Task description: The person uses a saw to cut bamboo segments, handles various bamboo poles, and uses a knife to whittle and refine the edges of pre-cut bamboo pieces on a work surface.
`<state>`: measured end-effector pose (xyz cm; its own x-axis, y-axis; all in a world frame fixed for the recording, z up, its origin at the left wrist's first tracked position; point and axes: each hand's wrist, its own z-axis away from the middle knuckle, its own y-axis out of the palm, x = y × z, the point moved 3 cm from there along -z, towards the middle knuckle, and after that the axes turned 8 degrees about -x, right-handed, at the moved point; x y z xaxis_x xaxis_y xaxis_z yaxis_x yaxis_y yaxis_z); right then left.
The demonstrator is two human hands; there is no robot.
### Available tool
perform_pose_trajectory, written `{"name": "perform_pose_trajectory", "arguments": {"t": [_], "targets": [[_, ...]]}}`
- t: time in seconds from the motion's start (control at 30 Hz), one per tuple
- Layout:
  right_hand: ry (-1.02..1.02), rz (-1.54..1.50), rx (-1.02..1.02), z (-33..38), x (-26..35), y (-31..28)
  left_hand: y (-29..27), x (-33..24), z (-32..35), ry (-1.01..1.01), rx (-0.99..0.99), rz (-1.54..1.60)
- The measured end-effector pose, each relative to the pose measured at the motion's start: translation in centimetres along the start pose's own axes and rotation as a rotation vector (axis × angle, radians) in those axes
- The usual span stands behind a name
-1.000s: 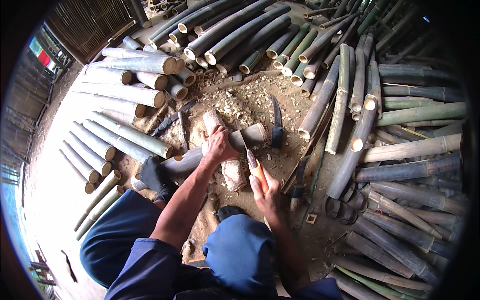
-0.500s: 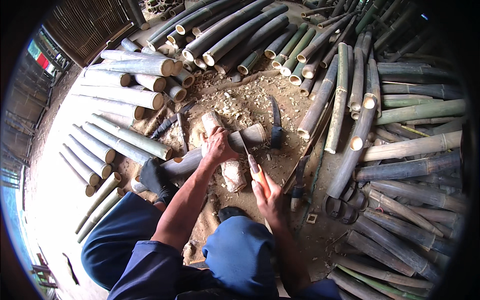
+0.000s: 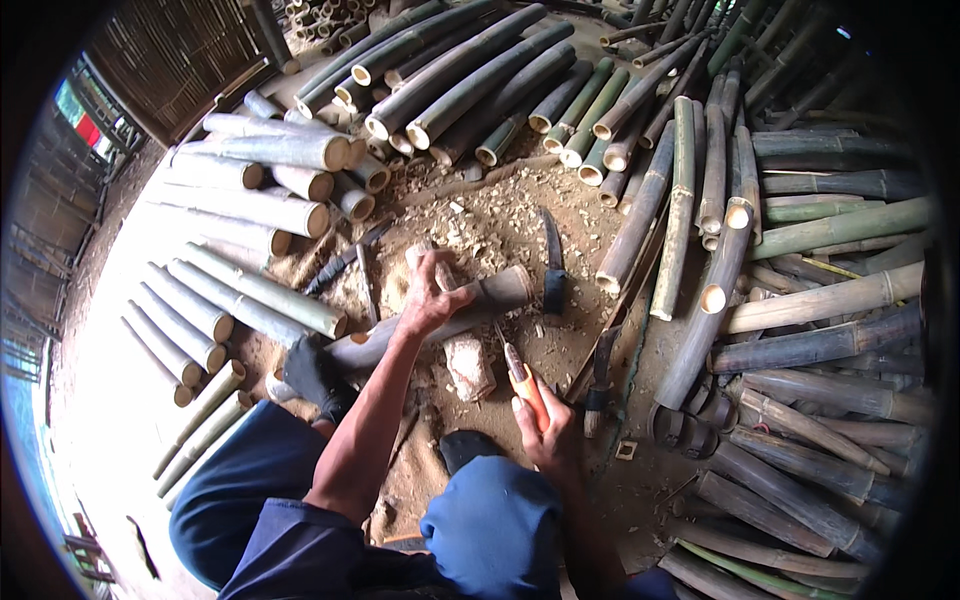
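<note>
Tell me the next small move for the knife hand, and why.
Probably bring the knife forward onto the bamboo piece. The left hand pins that piece across the wooden block, while the right hand holds the knife just short of it, blade pointing toward it.

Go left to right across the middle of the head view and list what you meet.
Pale bamboo poles → black shoe → left hand on bamboo piece → right hand holding orange-handled tool → dark bamboo poles.
</note>
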<state>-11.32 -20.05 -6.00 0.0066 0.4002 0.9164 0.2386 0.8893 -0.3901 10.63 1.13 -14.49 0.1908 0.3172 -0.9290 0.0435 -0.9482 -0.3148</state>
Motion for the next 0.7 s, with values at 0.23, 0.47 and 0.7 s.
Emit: {"name": "perform_pose_trajectory", "arguments": {"t": [0.23,0.47,0.7], "targets": [[-0.029,0.045,0.019,-0.1,0.7,-0.2,10.2,-6.9,-5.2,0.046,0.667,-0.804],[0.207,0.145,0.068,10.5,-5.1,-4.6,12.9,-4.4,-6.1,0.019,0.848,-0.846],[0.079,0.099,0.060,4.6,-3.5,-1.8,12.7,-4.8,-6.2,0.124,0.838,-0.862]]}}
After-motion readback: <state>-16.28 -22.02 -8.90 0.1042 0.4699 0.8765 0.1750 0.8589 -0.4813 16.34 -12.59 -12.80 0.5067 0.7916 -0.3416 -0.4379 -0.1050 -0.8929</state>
